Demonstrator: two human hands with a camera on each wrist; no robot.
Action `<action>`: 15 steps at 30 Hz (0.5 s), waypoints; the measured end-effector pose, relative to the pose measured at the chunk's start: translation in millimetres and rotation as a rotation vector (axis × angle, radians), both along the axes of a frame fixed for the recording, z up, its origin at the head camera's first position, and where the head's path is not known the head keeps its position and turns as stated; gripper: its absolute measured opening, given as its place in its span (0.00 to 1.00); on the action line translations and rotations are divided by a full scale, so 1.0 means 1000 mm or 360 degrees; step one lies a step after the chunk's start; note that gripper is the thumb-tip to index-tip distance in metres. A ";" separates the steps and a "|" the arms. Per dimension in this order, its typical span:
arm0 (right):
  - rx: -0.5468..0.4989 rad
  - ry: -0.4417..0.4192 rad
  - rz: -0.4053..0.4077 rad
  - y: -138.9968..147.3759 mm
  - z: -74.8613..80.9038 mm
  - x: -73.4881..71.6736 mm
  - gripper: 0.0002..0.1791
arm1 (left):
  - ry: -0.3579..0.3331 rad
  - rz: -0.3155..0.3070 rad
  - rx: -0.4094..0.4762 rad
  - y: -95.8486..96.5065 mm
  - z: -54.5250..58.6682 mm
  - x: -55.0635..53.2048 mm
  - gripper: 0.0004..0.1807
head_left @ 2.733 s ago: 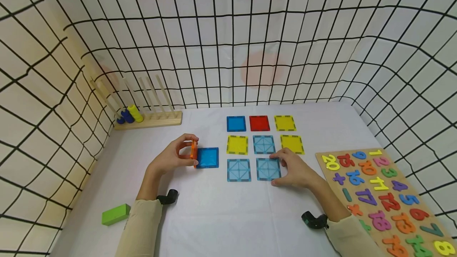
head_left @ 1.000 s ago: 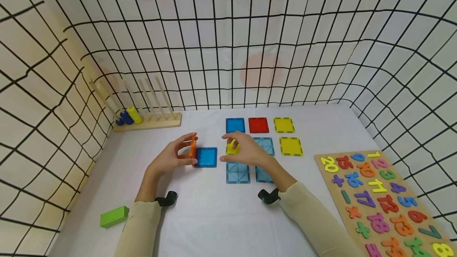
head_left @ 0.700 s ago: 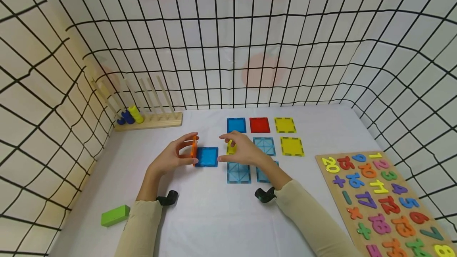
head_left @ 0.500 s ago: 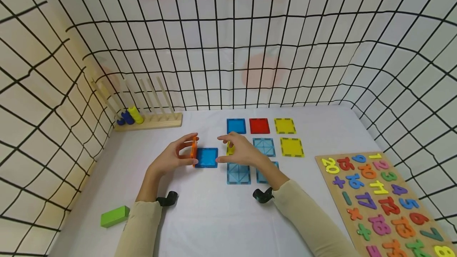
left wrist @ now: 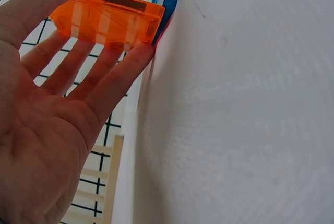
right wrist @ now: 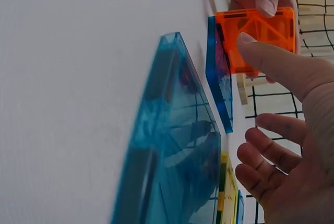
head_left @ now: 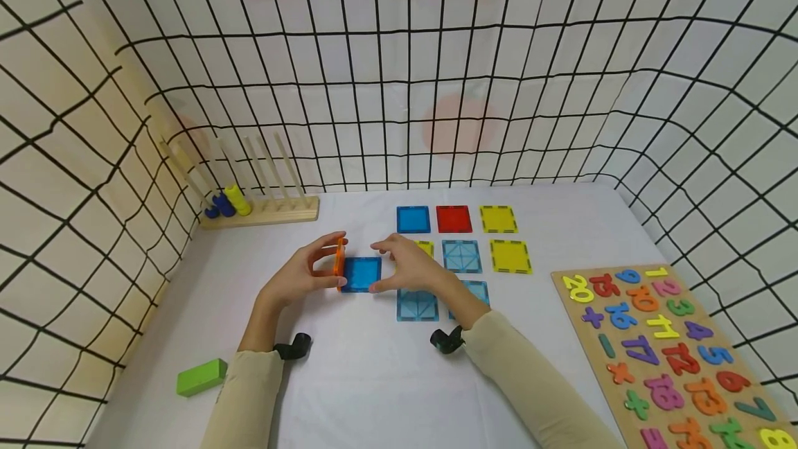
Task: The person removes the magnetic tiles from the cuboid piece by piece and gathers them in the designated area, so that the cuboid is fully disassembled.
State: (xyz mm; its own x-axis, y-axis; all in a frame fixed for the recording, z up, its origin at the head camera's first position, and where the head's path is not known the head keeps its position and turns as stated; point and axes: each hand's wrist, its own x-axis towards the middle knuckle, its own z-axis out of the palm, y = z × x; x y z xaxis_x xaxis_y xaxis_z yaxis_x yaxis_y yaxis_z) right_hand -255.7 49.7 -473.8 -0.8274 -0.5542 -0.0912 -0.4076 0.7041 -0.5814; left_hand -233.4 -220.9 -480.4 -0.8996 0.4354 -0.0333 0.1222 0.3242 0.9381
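My left hand [head_left: 298, 272] holds an orange magnetic tile [left wrist: 112, 18] on edge, thumb on one side and fingers on the other. The tile stands upright along the left side of a flat dark blue magnetic tile [head_left: 362, 275] on the white table. At that blue tile's right side hovers my right hand [head_left: 411, 267], thumb and fingers spread apart with nothing between them. In the right wrist view its thumb [right wrist: 276, 65] overlaps the orange tile; whether it touches the blue tile I cannot tell. Beneath the right hand lie a yellow tile [head_left: 426, 248], partly hidden, and a light blue tile [head_left: 417, 305].
More square tiles lie flat in rows: blue [head_left: 413, 219], red [head_left: 454, 219], yellow [head_left: 498, 219] and others. A number board [head_left: 630, 359] lies at right. A peg stand [head_left: 280, 210] is back left, a green block [head_left: 201, 377] front left. Black-gridded walls [head_left: 405, 89] enclose the table.
The right hand has moved left from the light blue tiles to the dark blue tile's right side, uncovering part of the yellow tile lately. The left hand keeps the orange tile in place.
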 end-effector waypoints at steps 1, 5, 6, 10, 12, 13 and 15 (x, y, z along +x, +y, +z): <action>0.0005 0.0000 0.0005 -0.002 -0.001 0.000 0.48 | 0.0002 -0.0001 0.0000 0.000 0.000 0.000 0.48; 0.0066 0.0009 0.0014 -0.009 -0.003 0.003 0.50 | 0.0014 -0.0004 -0.0001 0.000 -0.001 0.000 0.48; 0.0085 0.0019 0.0017 -0.011 -0.003 0.003 0.50 | 0.0017 -0.0005 -0.0001 0.000 -0.001 0.000 0.48; 0.0183 0.0073 0.0029 -0.019 -0.004 0.004 0.50 | 0.0019 -0.0009 0.0003 0.000 0.000 0.000 0.48; 0.0224 0.0103 0.0036 -0.022 -0.005 0.005 0.50 | 0.0018 -0.0013 0.0011 0.000 0.000 0.000 0.48; 0.0241 0.0108 0.0036 -0.024 -0.005 0.005 0.49 | 0.0017 -0.0015 0.0016 0.000 0.000 0.000 0.48; 0.0275 0.0125 0.0035 -0.026 -0.006 0.005 0.49 | 0.0018 -0.0019 0.0024 0.000 0.000 -0.001 0.48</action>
State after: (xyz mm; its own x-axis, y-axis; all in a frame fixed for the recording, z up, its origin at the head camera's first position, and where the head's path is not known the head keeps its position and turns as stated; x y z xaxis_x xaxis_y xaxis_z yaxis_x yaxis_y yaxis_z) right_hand -250.4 23.3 -480.0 -0.8235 -0.5540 -0.1222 -0.4633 0.7811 -0.4187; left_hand -234.0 -221.3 -480.9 -0.8946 0.4466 -0.0162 0.1369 0.3084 0.9413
